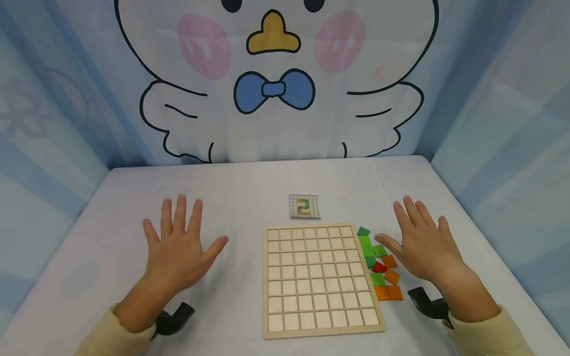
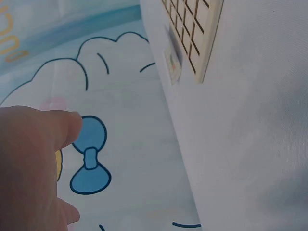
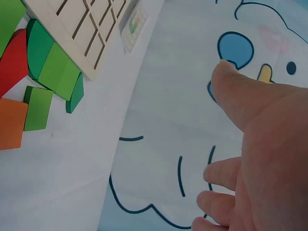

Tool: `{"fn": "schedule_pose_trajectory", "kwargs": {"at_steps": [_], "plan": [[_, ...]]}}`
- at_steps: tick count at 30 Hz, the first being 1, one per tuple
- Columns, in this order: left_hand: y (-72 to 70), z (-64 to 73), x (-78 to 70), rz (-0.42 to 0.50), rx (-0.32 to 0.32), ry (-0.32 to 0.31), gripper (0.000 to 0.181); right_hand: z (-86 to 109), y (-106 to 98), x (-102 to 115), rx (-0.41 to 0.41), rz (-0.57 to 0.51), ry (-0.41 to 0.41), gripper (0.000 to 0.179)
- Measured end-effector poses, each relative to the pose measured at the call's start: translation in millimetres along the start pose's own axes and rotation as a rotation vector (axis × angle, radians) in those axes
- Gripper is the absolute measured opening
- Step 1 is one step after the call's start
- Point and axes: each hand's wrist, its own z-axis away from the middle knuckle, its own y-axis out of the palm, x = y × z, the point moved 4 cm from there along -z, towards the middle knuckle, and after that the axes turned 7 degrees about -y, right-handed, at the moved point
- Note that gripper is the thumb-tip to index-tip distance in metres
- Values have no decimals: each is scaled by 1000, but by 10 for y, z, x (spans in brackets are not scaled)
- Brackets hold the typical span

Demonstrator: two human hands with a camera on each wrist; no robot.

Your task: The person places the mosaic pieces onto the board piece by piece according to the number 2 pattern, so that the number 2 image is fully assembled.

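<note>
1. L hand (image 1: pixel 180 254): fingers spread, board (image 1: pixel 321 277) to its R.
2. R hand (image 1: pixel 425 247): fingers apart, prob. above table (image 1: pixel 240 198); tiles (image 1: pixel 379 267) near thumb, L side.
3. Btwn hands: board, w/ card (image 1: pixel 305 206) just behind.

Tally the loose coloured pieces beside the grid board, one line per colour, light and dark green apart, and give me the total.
Light green pieces: 4
Dark green pieces: 2
Orange pieces: 4
Red piece: 1
Total visible: 11
</note>
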Motion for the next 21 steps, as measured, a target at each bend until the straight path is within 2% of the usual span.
{"fn": "schedule_pose_trajectory", "kwargs": {"at_steps": [5, 8, 11, 15, 17, 21], "plan": [[9, 6, -11, 14, 6, 13, 96, -3, 14, -11, 6, -10, 3, 89], [30, 14, -31, 51, 4, 39, 98, -16, 15, -38, -15, -26, 3, 90], [70, 27, -68, 108, -3, 92, 102, -46, 5, -56, -69, -62, -34, 86], [159, 42, -133, 197, 0, 194, 105, -91, 30, -76, -96, -127, -74, 77], [217, 50, -173, 255, 27, 234, 105, -105, 61, -94, -84, -157, -71, 74], [343, 78, -264, 353, 125, 283, 102, -110, 142, -144, -63, -196, -76, 68]]}}
